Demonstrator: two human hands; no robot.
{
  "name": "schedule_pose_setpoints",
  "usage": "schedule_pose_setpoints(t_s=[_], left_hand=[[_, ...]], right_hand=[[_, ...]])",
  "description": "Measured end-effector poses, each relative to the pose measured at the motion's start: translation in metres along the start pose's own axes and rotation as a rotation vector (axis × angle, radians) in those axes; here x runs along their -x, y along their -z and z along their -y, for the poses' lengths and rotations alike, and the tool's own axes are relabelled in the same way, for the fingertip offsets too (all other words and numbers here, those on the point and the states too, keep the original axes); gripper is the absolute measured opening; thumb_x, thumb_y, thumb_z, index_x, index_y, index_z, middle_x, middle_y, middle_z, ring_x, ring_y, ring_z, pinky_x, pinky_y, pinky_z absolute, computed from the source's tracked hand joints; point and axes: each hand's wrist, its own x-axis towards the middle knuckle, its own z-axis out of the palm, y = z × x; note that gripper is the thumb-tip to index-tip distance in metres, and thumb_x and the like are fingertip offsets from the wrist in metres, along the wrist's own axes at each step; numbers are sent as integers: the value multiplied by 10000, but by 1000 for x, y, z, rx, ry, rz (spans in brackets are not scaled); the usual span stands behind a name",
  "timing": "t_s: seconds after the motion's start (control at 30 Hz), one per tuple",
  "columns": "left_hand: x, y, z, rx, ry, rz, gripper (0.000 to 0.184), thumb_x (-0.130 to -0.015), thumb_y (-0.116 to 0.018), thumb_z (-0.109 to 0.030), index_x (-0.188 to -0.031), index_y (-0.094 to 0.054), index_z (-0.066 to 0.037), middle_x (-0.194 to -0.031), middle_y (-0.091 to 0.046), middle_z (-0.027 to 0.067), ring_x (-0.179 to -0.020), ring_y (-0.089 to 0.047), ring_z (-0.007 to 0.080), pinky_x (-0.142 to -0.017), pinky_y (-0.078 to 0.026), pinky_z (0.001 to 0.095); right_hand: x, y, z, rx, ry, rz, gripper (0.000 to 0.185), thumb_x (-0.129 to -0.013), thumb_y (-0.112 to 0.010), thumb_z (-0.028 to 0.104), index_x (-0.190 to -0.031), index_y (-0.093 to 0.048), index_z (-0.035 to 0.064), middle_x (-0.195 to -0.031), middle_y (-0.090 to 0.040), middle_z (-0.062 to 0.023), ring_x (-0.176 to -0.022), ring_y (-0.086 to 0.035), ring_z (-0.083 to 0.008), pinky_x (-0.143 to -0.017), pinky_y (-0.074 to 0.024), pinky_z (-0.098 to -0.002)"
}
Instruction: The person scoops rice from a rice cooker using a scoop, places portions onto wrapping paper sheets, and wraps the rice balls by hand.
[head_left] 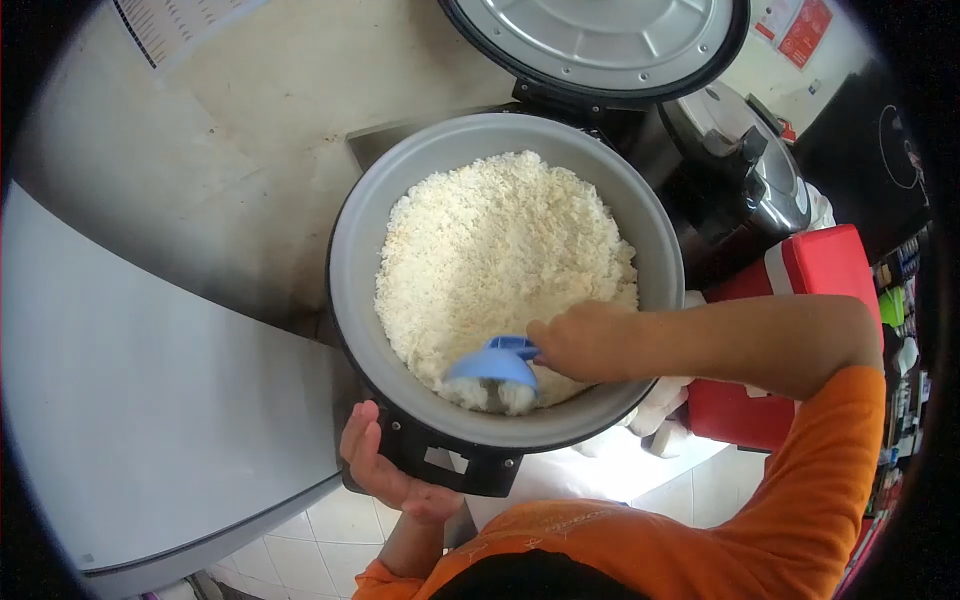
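Right hand (580,343): fingers wrapped round blue scoop (488,364), apparently to dig rice (490,250)
Left hand (385,472): fingers cupped open against cooker handle (488,477), likely steadying

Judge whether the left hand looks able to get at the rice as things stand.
Probably yes: the lid is raised, leaving the rice uncovered, and the left hand is just outside the pot's rim. The right hand, holding the blue scoop, might crowd it.

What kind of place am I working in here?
Most likely a commercial or canteen kitchen, though I can't tell which. The very large open cooker holds a big batch of what looks like cooked white rice, and a second big cooker stands right behind it.
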Motion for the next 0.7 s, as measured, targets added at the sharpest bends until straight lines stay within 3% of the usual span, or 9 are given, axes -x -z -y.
schedule_pose_setpoints(t_s=[0.1,0.2,0.3,0.37,0.5,0.6,0.7], left_hand=[[-7,-9,-2,4,-24,-107,635,-903,-170,-501,-1143,-439,22,-1157,-493,179,-1121,-456,276,-944,-402,384],[-8,-6,-2,-6,-38,-69,628,-911,-172,-496,-1142,-438,25,-1165,-485,184,-1125,-453,278,-943,-401,387],[-7,-6,-4,-5,-17,-79,628,-918,-171,-499,-1137,-439,25,-1167,-485,183,-1124,-455,278,-943,-398,388],[-7,-8,-2,2,-37,-94,628,-921,-164,-498,-1134,-440,25,-1164,-488,182,-1123,-456,279,-944,-396,389],[-8,-7,-4,-21,-16,-102,627,-925,-147,-492,-1130,-439,23,-1151,-499,179,-1119,-459,279,-948,-393,390],[-7,-8,-1,21,-28,-100,615,-926,-155,-484,-1126,-444,20,-1144,-505,176,-1115,-461,278,-951,-391,389],[-6,-8,0,36,-48,-95,613,-925,-163,-480,-1132,-444,23,-1137,-512,174,-1105,-466,280,-947,-390,388]], right_hand=[[26,16,6,4,64,-91,320,-893,-502,332,-979,-523,25,-674,-613,-169,-638,-631,-335,-576,-493,-431],[28,39,-6,-35,32,4,328,-897,-495,330,-961,-511,9,-678,-613,-168,-645,-632,-334,-579,-494,-428],[8,32,-15,65,-30,-108,295,-892,-496,298,-951,-511,9,-693,-621,-159,-668,-639,-326,-591,-502,-425],[-4,21,-2,284,39,32,247,-883,-496,249,-951,-513,12,-719,-632,-159,-678,-646,-316,-611,-513,-420],[10,11,5,255,145,-45,207,-869,-501,197,-957,-516,9,-742,-639,-166,-665,-650,-301,-621,-523,-399],[38,30,12,183,82,22,231,-888,-496,220,-956,-519,0,-736,-636,-175,-651,-650,-293,-620,-525,-385],[49,44,15,85,3,49,243,-879,-498,208,-965,-551,-13,-766,-636,-179,-737,-652,-313,-633,-524,-391]])
